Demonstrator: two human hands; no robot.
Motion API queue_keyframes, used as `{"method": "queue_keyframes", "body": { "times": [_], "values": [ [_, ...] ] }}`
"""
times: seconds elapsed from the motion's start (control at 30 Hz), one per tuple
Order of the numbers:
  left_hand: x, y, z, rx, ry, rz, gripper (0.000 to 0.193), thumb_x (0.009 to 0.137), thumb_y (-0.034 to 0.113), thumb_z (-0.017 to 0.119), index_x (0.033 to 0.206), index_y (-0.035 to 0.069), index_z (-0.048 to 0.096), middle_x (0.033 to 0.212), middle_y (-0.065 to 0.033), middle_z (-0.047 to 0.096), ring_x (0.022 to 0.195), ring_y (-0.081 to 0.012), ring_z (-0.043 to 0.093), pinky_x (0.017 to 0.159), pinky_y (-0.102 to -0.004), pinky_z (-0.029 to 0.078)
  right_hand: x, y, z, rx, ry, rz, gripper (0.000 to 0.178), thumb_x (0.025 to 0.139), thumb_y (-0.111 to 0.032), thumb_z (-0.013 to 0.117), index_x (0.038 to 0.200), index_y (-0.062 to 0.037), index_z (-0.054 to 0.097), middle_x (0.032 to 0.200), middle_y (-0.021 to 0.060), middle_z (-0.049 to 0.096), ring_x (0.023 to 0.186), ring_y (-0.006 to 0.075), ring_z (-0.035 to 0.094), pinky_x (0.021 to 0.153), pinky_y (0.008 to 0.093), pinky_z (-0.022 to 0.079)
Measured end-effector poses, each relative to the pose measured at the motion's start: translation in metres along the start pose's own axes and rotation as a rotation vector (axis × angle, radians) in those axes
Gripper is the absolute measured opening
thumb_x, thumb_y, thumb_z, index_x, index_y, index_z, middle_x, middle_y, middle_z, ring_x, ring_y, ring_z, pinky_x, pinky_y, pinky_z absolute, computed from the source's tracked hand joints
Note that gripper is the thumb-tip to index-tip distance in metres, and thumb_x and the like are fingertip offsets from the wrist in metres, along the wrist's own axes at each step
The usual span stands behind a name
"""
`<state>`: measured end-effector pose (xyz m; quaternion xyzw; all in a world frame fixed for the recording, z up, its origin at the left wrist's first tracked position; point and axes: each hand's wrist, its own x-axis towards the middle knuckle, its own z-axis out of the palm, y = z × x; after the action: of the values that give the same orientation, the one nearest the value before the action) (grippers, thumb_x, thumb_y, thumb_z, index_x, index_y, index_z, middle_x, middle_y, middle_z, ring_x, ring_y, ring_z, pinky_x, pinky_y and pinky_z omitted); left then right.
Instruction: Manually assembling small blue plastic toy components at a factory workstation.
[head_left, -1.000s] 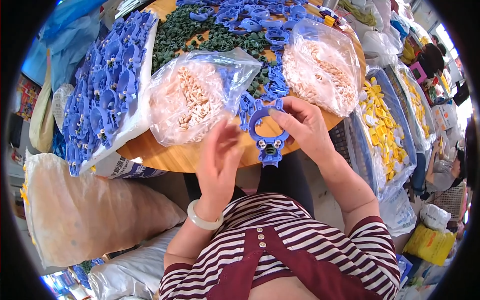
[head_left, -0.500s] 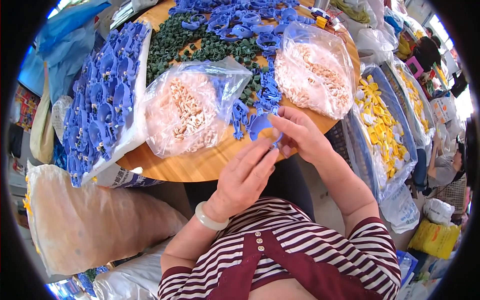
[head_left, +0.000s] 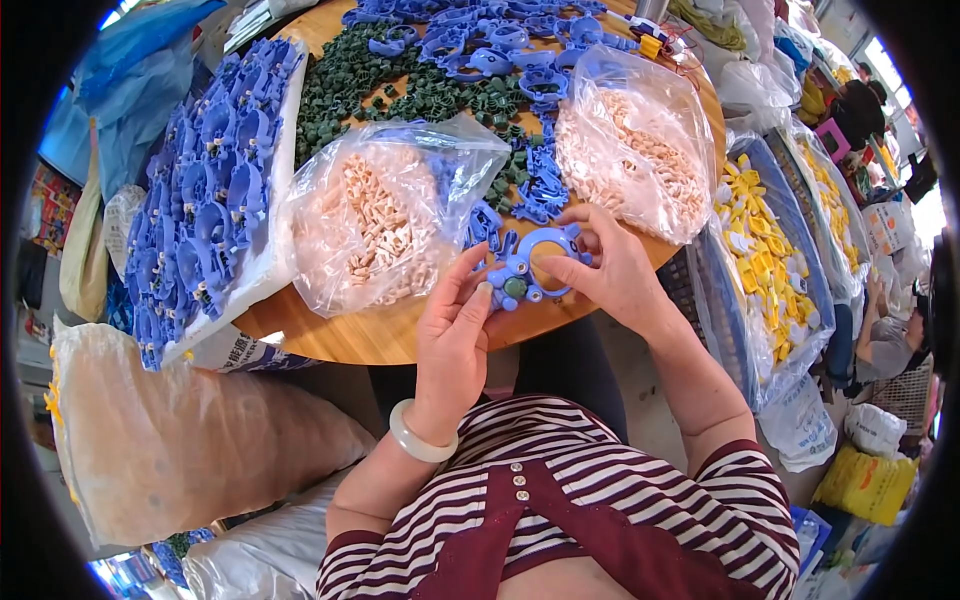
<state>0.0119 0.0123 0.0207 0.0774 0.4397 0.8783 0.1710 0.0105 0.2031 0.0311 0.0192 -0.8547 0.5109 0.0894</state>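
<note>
A blue plastic ring-shaped part (head_left: 513, 268) with a small green piece set in its lower left end hangs over the table's near edge. My right hand (head_left: 615, 270) pinches the ring side between thumb and fingers. At the other end, my left hand (head_left: 452, 325), wearing a pale bangle, has its thumb and fingertips closed on the part's left edge. Just beyond the hands lie loose blue plastic pieces (head_left: 541, 190). Small dark green plastic pieces (head_left: 345, 85) are heaped farther back, beside larger blue parts (head_left: 490, 62).
Two clear bags of small pale pink pieces, a left bag (head_left: 375, 235) and a right bag (head_left: 640, 150), rest on the round wooden table (head_left: 360, 338). A white board (head_left: 272, 220) stacked with blue parts stands at left. Crates of yellow parts (head_left: 765, 250) stand at right; a large sack (head_left: 200, 440) lies lower left.
The blue part has turned so its end with the green piece now shows. My left hand has rolled over and shifted left, thumb now uppermost; my right hand still grips the ring.
</note>
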Motion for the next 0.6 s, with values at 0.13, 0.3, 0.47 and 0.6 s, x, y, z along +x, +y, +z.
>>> {"method": "queue_keyframes", "body": {
  "times": [0.13,0.3,0.47,0.6],
  "values": [
    [0.002,0.001,-0.001,-0.128,0.031,-0.159,0.035,0.094,0.008,0.041,0.129,0.002,0.04,0.118,-0.0085,0.05,0.103,-0.0158,0.054,0.088,-0.0296,0.047,0.0,-0.002,0.002,0.093,-0.029,0.036,0.032,0.079,-0.02,0.069,0.1,0.0011,0.057,0.074,0.0031,0.057,0.066,0.0053,0.05,0.058,0.0196,0.042],
    [0.004,0.004,-0.003,-0.175,0.017,-0.223,0.035,0.093,0.005,0.045,0.128,0.002,0.042,0.117,-0.0079,0.05,0.101,-0.0142,0.055,0.086,-0.0276,0.047,0.002,-0.005,0.001,0.153,-0.068,0.072,0.029,0.08,-0.013,0.068,0.103,0.0011,0.058,0.084,0.0013,0.06,0.076,0.0045,0.053,0.067,0.019,0.043],
    [0.007,0.0,-0.002,-0.031,0.019,-0.144,0.037,0.087,-0.002,0.053,0.123,0.0,0.047,0.112,-0.0081,0.052,0.094,-0.0121,0.055,0.08,-0.0242,0.047,0.003,-0.008,0.001,0.142,-0.077,0.035,0.031,0.078,-0.012,0.068,0.105,0.0008,0.057,0.087,0.0022,0.06,0.079,0.0059,0.054,0.071,0.0198,0.045],
    [0.004,0.004,0.0,0.02,0.018,-0.139,0.036,0.086,-0.002,0.053,0.122,-0.001,0.048,0.109,-0.0082,0.054,0.092,-0.0119,0.055,0.079,-0.0237,0.047,0.002,-0.006,-0.002,0.133,-0.104,0.022,0.031,0.079,-0.012,0.067,0.106,-0.0001,0.057,0.088,0.0024,0.06,0.081,0.0058,0.055,0.073,0.0198,0.045]
  ]
}}
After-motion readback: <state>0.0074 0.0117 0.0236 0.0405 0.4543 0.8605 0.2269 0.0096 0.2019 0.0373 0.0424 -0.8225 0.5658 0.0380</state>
